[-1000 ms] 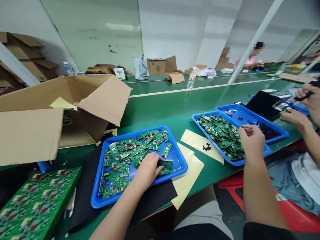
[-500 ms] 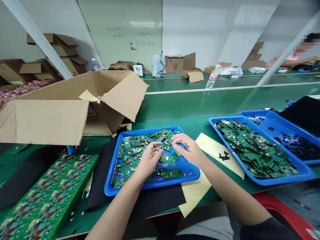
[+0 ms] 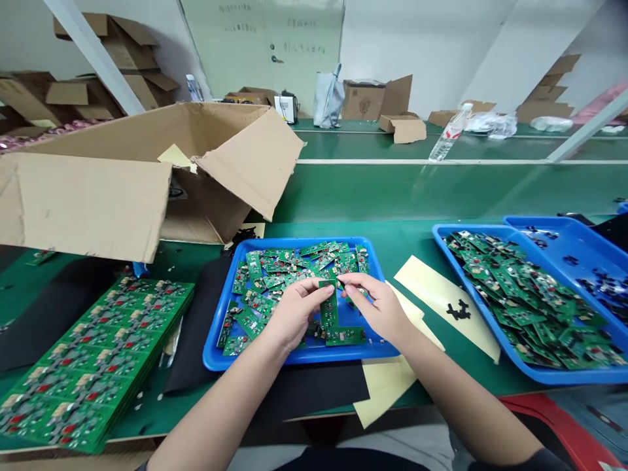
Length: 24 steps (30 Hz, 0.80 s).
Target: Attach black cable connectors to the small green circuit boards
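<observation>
Over a blue tray (image 3: pixel 212 333), my left hand (image 3: pixel 297 314) pinches a narrow green circuit board (image 3: pixel 329 313) near its upper end, the board's length pointing down toward me. At the top end of that board, my right hand (image 3: pixel 383 307) has its thumb and forefinger closed together. Whatever sits between those right fingertips is too small to make out. Many loose circuit boards (image 3: pixel 255 267) with small parts lie in the tray beneath both hands, and one board (image 3: pixel 346 336) rests flat just below the held one.
Stacked uncut board panels (image 3: pixel 93 360) lie left, near a large open cardboard box (image 3: pixel 88 203). To the right are a blue tray of boards (image 3: pixel 530 301), another with black parts (image 3: pixel 603 288), and yellow paper (image 3: pixel 436 288) bearing black pieces (image 3: pixel 458 310). A bottle (image 3: pixel 450 134) stands behind.
My left hand now holds a circuit board upright, and the right fingers have come down to its top end. The view has shifted slightly right and down.
</observation>
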Available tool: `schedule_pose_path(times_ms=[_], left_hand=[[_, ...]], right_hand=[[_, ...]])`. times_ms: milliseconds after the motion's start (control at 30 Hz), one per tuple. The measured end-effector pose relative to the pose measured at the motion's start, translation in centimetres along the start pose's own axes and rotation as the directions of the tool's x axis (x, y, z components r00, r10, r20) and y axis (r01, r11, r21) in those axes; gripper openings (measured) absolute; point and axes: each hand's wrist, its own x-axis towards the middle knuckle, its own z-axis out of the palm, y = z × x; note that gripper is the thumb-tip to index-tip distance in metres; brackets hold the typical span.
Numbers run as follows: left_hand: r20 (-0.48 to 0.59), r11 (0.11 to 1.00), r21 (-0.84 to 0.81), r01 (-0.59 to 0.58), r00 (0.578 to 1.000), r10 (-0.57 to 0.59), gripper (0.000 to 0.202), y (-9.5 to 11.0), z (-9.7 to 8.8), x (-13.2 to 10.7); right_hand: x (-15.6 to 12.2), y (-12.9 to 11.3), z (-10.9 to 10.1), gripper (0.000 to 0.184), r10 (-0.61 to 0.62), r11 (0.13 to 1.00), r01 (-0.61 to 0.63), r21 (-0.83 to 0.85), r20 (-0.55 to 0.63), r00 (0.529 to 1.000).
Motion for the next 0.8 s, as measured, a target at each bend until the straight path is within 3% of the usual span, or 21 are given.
schedule_pose_path(times_ms=[133,333,600,800], left_hand=[[-0.004,0.996,-0.081,0.047,0.999,-0.047,0.028,0.0,0.4,-0.1],[-0.056,0.998,0.058,-0.022,0.998,0.025,0.029,0.4,0.3,-0.1],[0.041,0.973,0.216,-0.083,0.996,0.076,0.020,0.8,0.3,-0.3],[0.013,0.961,0.237,-0.139,0.990,0.140,0.023,0.7,0.5,-0.4]], right_hand=[[-0.1,-0.2,0.3,0.023,-0.004,1.000,0.004,0.006,0.015,1.000],[0.3,0.0,-0.2,0.024,0.017,1.000,-0.018,0.007,0.052,0.998],[0.6,-0.1,-1.4,0.027,-0.091,0.993,0.098,-0.060,0.110,0.990],[0.4,-0.2,-1.7,0.029,-0.189,0.961,0.210,-0.182,0.125,0.974]])
